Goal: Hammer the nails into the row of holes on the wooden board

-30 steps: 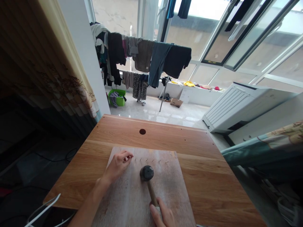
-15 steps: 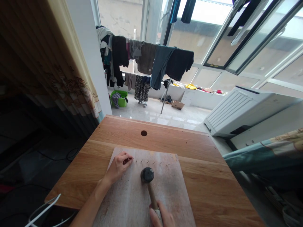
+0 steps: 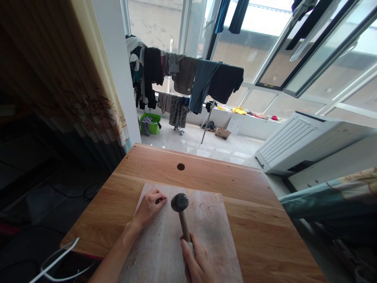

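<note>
A worn, whitish wooden board (image 3: 165,243) lies on the brown wooden table. Near its far left corner my left hand (image 3: 151,206) rests with thumb and fingertips pinched together; what they hold is too small to make out. My right hand (image 3: 197,257) is wrapped round the handle of a mallet (image 3: 179,203) with a dark head. That head is over the far part of the board, just right of my left fingertips. To its right, small nails (image 3: 201,204) stick up in a row, and the head hides others.
The brown table (image 3: 259,232) has a round hole near its far edge. Beyond stand a drying rack with clothes (image 3: 203,82) and a green basket (image 3: 154,127). A white cable (image 3: 55,261) hangs at the table's left corner.
My right hand has moved the mallet forward and slightly left, so its head now covers some nails. My left hand keeps its pinch at nearly the same place. The view has shifted slightly.
</note>
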The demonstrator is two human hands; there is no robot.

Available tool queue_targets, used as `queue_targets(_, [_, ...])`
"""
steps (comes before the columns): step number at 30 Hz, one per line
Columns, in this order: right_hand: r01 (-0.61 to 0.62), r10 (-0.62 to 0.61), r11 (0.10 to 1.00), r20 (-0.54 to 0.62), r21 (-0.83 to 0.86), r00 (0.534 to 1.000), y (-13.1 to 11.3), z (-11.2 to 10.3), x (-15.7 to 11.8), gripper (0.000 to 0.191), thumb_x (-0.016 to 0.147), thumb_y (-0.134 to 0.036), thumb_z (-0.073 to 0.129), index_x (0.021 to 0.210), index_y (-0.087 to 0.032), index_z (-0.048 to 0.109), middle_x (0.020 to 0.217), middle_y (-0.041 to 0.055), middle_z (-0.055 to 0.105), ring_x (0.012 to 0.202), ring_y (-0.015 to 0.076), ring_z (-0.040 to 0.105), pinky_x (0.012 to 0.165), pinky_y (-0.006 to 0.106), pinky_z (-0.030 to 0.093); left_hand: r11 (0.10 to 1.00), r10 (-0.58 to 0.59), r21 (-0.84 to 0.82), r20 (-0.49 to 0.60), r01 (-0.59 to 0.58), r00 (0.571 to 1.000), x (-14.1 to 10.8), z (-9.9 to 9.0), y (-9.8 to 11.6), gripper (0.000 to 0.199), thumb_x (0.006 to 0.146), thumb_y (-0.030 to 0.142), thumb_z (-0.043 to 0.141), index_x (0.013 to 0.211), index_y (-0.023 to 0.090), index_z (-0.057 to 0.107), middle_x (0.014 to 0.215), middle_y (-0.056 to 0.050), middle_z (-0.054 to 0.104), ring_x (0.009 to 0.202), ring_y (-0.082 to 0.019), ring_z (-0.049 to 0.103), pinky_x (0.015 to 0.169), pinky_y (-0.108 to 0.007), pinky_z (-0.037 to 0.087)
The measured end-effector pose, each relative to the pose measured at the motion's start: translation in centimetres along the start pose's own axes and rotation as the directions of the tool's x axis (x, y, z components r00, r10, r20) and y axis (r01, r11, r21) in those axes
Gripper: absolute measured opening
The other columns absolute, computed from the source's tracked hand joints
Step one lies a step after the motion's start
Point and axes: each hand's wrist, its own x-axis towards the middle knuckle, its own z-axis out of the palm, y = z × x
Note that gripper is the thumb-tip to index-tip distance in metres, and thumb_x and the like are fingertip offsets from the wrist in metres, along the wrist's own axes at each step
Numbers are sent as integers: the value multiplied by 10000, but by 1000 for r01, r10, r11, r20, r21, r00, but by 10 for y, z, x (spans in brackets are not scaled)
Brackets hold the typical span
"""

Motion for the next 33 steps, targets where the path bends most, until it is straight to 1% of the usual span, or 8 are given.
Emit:
queue_targets(1, [-35,34,999,32,27,999,-8,1,7,585,896,-771,507,1101,-265,719,912,72,757,810,233,743,696,291,623,1000,-2,13,-2,2,1000,0,0,1,202,913,297,603,845,198,767,896,-53,692,818,-173,658,783,-284,525])
queue_targets(3, [-111,101,990,117,82,988,-24,5,20,587,950,-747,421,1109,-236,662,660,-17,620,437,125,579,356,198,455,999,3,42,-15,-2,1000,1,1,2,180,898,268,622,803,196,756,869,-49,687,803,-172,649,778,-284,514])
queue_targets(5, [-173,134,971,225,163,965,-37,9,31,580,956,-740,414,1102,-212,604,582,-81,494,328,74,427,270,163,314,998,15,57,-31,-13,999,1,1,1,156,877,224,637,758,193,734,843,-41,681,785,-168,640,764,-279,503])
queue_targets(8, [-182,116,961,292,210,949,-47,14,39,569,941,-743,438,1056,-197,552,566,-111,426,324,56,387,269,142,290,998,29,55,-39,-27,999,1,2,0,159,856,164,632,714,191,700,819,-30,670,769,-160,630,738,-263,486])
queue_targets(20, [-217,156,961,308,174,939,-52,9,46,576,903,-777,458,980,-209,519,603,-96,457,332,49,386,252,144,285,998,65,8,-47,-65,997,2,8,-10,184,855,154,601,699,193,691,797,-18,660,747,-156,616,708,-262,461])
queue_targets(24, [-162,104,966,271,201,957,-56,9,45,619,925,-784,411,1071,-195,533,510,-117,421,308,63,356,262,151,265,998,56,6,-58,-56,997,1,7,-6,160,877,208,631,741,201,716,834,-26,686,793,-171,637,761,-277,475])
queue_targets(28, [-82,39,978,215,192,976,-48,13,41,645,958,-768,354,1125,-185,572,479,-110,409,297,75,349,277,171,251,999,39,5,-50,-39,998,1,6,-3,171,881,216,633,734,200,720,839,-27,692,803,-173,645,772,-278,477])
queue_targets(33, [-106,78,984,190,145,979,-31,13,39,642,927,-779,430,1098,-196,635,487,-85,458,292,84,346,275,195,241,1000,19,20,-53,-18,998,1,7,-5,184,859,178,630,694,192,709,785,-18,670,732,-156,627,703,-257,463])
